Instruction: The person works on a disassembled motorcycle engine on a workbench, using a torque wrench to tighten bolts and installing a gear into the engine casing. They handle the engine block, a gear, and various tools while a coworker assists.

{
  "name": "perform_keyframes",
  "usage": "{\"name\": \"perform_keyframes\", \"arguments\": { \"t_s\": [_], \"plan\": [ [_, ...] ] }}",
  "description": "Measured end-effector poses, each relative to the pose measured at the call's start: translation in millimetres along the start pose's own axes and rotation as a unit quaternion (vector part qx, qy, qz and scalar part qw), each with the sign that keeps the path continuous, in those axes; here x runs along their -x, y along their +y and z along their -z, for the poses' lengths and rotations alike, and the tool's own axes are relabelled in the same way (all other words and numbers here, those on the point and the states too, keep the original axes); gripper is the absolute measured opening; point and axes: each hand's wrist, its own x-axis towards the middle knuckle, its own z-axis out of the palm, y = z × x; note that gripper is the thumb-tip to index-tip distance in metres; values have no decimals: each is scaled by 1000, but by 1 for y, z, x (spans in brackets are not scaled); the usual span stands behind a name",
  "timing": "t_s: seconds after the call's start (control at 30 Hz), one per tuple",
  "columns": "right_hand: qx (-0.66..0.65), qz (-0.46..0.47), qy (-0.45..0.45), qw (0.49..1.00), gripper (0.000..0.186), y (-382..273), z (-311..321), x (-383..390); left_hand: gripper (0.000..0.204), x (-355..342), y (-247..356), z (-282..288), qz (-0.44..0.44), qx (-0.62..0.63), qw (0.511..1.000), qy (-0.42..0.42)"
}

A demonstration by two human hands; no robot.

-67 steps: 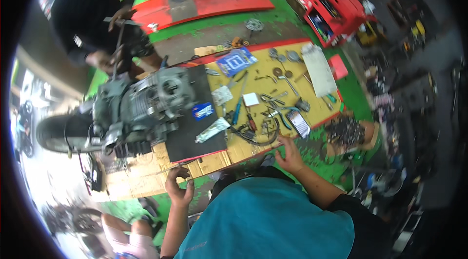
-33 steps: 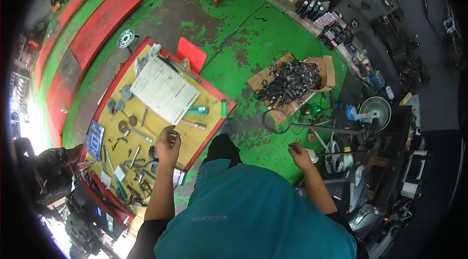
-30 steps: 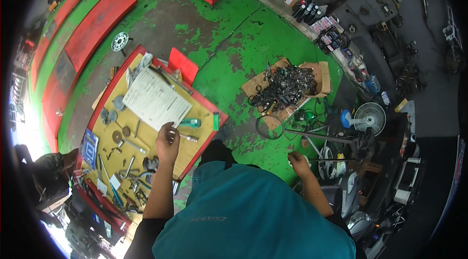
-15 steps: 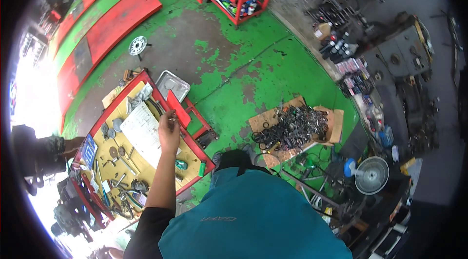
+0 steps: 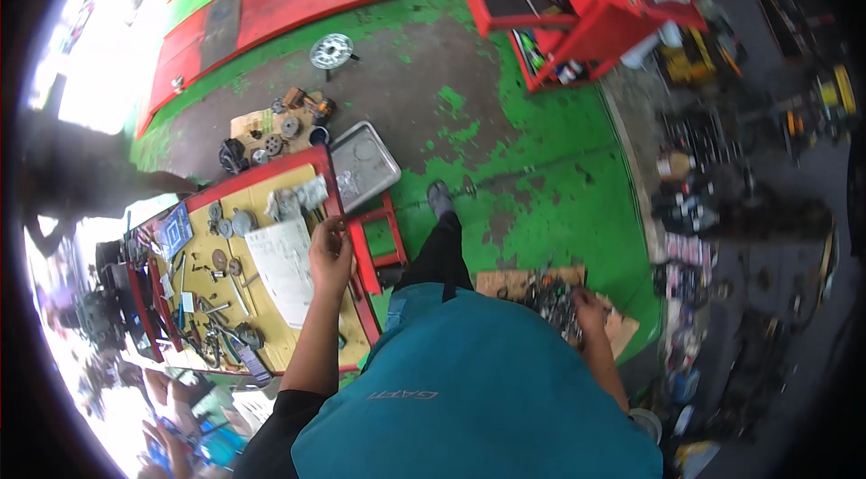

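My left hand [image 5: 331, 258] is above the right rim of a red-framed workbench [image 5: 365, 321], its fingers curled together. Whatever they hold, if anything, is too small to make out. Beside it on the bench's tan top lies a large white printed sheet [image 5: 278, 271]. My right hand [image 5: 590, 309] hangs low at my right side. From this view it overlaps a heap of small dark metal parts [image 5: 552, 297] on cardboard; I cannot tell whether it touches them. Its fingers are blurred.
Hand tools and round metal parts [image 5: 236, 224] crowd the bench. A metal tray [image 5: 365, 168] and a red frame [image 5: 388, 235] stand beyond its right edge. A red tool cabinet [image 5: 577, 19] has an open drawer. Another person's hands [image 5: 167, 393] show at lower left. My foot [image 5: 439, 198] is forward.
My view has turned right and moved forward, and one foot has come out ahead. My right hand has come into view. The left hand stays by the bench's rim.
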Motion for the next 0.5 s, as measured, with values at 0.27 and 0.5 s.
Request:
{"name": "perform_keyframes", "arguments": {
  "t_s": [0.27, 0.5],
  "plan": [
    [99, 95, -105, 985, 28, -205, -72, -189, 35, -159, 55, 1, 42, -48, 997, 43],
    [-1, 211, -175, 962, 25, -438, -157, -307, 45, -259, 67, 41, 88, -78, 985, 124]
  ]
}}
